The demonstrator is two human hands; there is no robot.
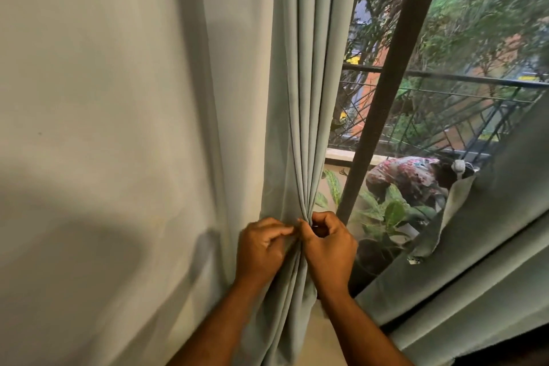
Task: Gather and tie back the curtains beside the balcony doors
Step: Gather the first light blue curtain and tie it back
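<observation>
A pale grey-green curtain (pixel 300 98) hangs in tight folds beside the glass balcony door (pixel 395 92). Both hands pinch it where the folds are gathered into a narrow waist. My left hand (pixel 261 249) grips the bunch from the left with thumb and fingers closed on the cloth. My right hand (pixel 329 246) is curled around the bunch from the right; a thin dark tie seems to show under its fingers, too small to be sure. A second curtain (pixel 487 246) of the same cloth slants across the lower right.
A plain cream wall (pixel 104 128) fills the left. Through the glass are the dark door frame, a black balcony railing (pixel 445 104), potted leafy plants (pixel 386 214) and a person in a floral top bending over. A frayed curtain corner (pixel 430 235) hangs at the right.
</observation>
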